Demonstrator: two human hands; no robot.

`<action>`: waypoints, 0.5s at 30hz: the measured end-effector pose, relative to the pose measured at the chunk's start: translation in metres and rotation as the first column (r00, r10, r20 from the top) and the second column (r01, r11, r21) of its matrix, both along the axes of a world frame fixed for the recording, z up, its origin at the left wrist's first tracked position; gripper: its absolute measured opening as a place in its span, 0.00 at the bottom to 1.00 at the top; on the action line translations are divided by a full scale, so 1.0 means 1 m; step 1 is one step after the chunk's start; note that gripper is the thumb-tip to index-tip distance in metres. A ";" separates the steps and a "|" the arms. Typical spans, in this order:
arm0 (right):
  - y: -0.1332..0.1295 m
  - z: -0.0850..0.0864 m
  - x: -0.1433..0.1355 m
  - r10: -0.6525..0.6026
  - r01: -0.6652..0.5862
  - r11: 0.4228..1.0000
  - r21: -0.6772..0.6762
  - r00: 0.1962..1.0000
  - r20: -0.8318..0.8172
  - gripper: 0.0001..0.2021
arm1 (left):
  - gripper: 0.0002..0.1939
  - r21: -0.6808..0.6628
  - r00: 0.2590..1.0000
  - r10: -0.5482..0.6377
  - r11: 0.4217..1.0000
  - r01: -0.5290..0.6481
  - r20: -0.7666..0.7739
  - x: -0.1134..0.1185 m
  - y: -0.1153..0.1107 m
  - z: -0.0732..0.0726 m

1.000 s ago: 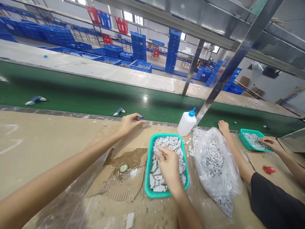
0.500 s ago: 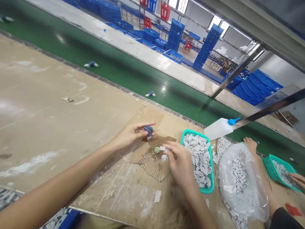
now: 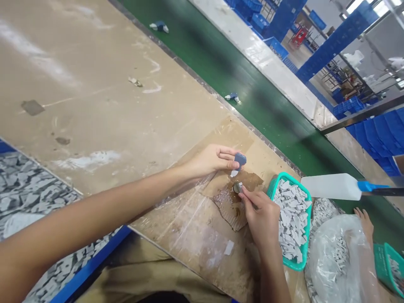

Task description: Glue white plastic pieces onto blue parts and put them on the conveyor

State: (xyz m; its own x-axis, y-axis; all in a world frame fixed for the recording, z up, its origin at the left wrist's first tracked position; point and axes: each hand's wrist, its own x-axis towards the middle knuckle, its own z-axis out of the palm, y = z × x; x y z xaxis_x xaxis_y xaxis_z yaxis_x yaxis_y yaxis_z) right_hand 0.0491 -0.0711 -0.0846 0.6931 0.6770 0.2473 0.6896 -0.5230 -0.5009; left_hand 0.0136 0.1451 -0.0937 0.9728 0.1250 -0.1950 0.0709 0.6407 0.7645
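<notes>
My left hand (image 3: 219,159) is closed on a small dark-blue plastic part (image 3: 240,158), held between thumb and fingers. A white tip (image 3: 234,173) shows at the part's lower end. Below and to the right, my right hand (image 3: 262,210) pinches a small white plastic piece (image 3: 241,185). That piece is at a small round cap (image 3: 236,188), touching or just over it. The cap sits on a wet brown cardboard scrap (image 3: 254,181) on the bench. A green basket (image 3: 308,227) of white pieces stands right of my right hand.
A white bottle with a blue nozzle (image 3: 331,186) lies beyond the basket. Near a clear plastic bag (image 3: 328,252) is another person's hand (image 3: 365,223). A green conveyor belt (image 3: 202,63) carries blue-and-white parts (image 3: 232,97). A blue crate (image 3: 91,263) of pieces stands lower left.
My view has swung and tilted, moving the bench scene rightward. The blue part has turned, with a flatter face showing. My right fingertips are now closer to the cap.
</notes>
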 end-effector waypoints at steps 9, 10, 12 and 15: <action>0.003 -0.002 0.003 0.097 -0.088 0.995 -0.056 0.978 0.184 0.10 | 0.20 0.009 1.000 0.005 1.000 -0.006 0.031 -0.004 -0.002 0.004; 0.003 -0.002 0.003 0.100 -0.089 0.994 -0.065 0.978 0.183 0.10 | 0.20 0.021 1.000 0.004 1.000 -0.005 0.028 -0.004 -0.003 0.004; 0.003 -0.003 0.003 0.104 -0.090 0.992 -0.087 0.979 0.177 0.10 | 0.20 0.040 1.000 0.010 0.999 -0.011 0.023 -0.004 -0.003 0.004; 0.003 -0.004 0.003 0.121 -0.105 0.990 -0.095 0.976 0.181 0.11 | 0.20 0.046 1.000 0.015 0.999 -0.016 0.026 -0.004 -0.004 0.004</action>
